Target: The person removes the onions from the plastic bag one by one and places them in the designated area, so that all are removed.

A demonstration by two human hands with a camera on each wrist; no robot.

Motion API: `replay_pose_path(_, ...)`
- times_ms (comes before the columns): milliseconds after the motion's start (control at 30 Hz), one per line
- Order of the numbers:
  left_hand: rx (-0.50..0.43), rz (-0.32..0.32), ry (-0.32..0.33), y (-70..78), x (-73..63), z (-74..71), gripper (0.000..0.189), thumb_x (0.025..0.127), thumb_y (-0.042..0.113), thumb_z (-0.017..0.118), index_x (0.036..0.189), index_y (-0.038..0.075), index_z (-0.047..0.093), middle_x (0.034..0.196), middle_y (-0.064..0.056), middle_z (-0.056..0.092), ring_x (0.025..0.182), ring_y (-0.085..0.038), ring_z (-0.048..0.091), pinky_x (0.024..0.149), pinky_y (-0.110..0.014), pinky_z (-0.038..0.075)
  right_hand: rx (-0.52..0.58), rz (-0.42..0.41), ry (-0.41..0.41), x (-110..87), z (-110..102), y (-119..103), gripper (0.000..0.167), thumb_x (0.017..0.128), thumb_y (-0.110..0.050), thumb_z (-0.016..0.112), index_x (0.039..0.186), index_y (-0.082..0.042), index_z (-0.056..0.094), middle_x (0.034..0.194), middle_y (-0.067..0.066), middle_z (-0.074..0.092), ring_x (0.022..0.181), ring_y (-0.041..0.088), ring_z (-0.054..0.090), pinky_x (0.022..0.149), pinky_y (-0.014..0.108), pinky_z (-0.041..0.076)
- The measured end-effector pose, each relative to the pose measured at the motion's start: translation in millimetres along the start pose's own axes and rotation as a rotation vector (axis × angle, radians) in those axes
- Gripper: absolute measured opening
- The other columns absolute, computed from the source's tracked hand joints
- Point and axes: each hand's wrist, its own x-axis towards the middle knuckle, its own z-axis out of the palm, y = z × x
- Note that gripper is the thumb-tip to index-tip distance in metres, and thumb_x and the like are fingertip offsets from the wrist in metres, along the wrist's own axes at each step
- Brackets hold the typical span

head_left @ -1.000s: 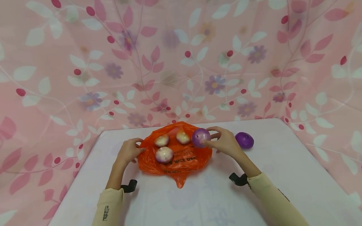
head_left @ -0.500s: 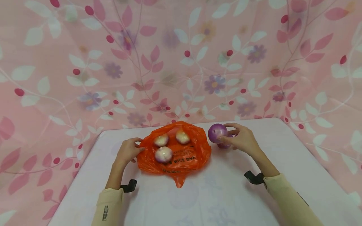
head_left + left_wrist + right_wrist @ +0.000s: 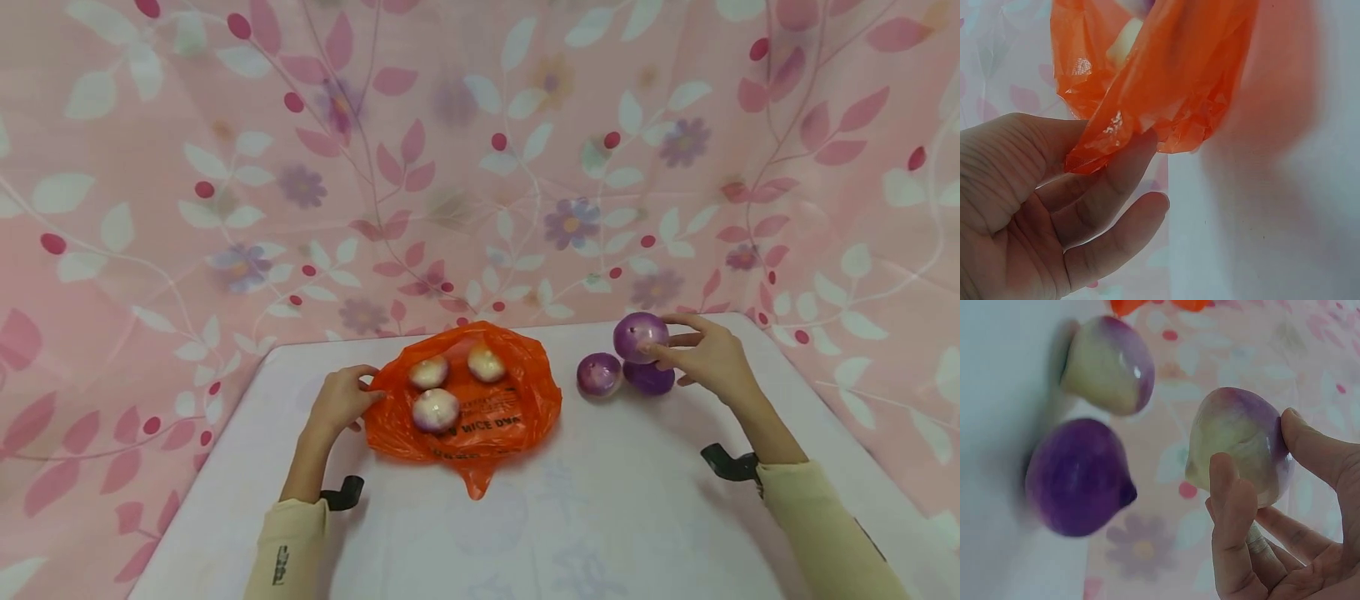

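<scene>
My left hand pinches the left rim of an orange plastic bag between thumb and fingers; the left wrist view shows the film gripped. The bag's mouth is spread, and three pale, purple-tinged onions lie inside. At the right, my right hand holds a glossy purple-and-cream onion between thumb and fingertips. Below it in the head view sits a dark purple onion, partly covered. Beside that one is a lighter purple onion. The right wrist view shows the held onion apart from these two.
Everything rests on a white-covered table. A pink floral curtain hangs just behind the table's far edge. Black curved camera mounts stick out from both wrists.
My right hand has carried the held onion rightward from over the bag's right side to above the other onions. The lighter onion on the table has come into view. The left hand stays put.
</scene>
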Motion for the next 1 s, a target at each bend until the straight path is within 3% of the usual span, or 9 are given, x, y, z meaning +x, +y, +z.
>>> replay_pose_path(200, 0.005, 0.011, 0.010, 0.1, 1.1, -1.3, 0.041, 0.088, 0.015, 0.073, 0.125, 0.002, 0.062, 0.100, -0.025, 0.070, 0.061, -0.021, 0.067, 0.041, -0.035, 0.055, 0.029, 0.026, 0.036, -1.1, -22, 21, 0.077, 0.083, -0.047, 0.077, 0.143, -0.008, 0.047, 0.118, 0.029, 0.063, 0.073, 0.015, 0.073, 0.057, 0.038, 0.060)
replay_pose_path(433, 0.000, 0.010, 0.000, 0.8, 0.7, -1.2, 0.041, 0.089, 0.014, 0.073, 0.126, 0.001, 0.061, 0.100, -0.025, 0.069, 0.060, -0.020, 0.067, 0.041, -0.035, 0.055, 0.004, 0.084, 0.082, -2.6, -37, 42, 0.076, 0.084, -0.050, 0.075, 0.141, -0.008, 0.048, 0.119, 0.027, 0.062, 0.078, 0.021, 0.074, 0.059, 0.036, 0.060)
replay_pose_path(667, -0.002, 0.010, -0.002, 0.9, 0.6, -1.4, 0.042, 0.089, 0.014, 0.072, 0.126, 0.000, 0.061, 0.101, -0.026, 0.069, 0.059, -0.020, 0.066, 0.041, -0.035, 0.055, 0.002, 0.135, 0.084, -4.4, -43, 53, 0.085, 0.084, -0.051, 0.074, 0.144, 0.000, 0.042, 0.121, 0.033, 0.058, 0.070, 0.011, 0.072, 0.059, 0.037, 0.060)
replay_pose_path(1000, -0.002, -0.005, -0.011, 0.1, 0.5, -0.1, 0.042, 0.089, 0.014, 0.072, 0.127, 0.000, 0.061, 0.102, -0.026, 0.068, 0.059, -0.020, 0.066, 0.042, -0.035, 0.055, -0.078, 0.195, 0.068, -1.6, -42, 80, 0.090, 0.083, -0.057, 0.072, 0.141, 0.005, 0.042, 0.112, 0.032, 0.063, 0.083, 0.035, 0.072, 0.058, 0.037, 0.060)
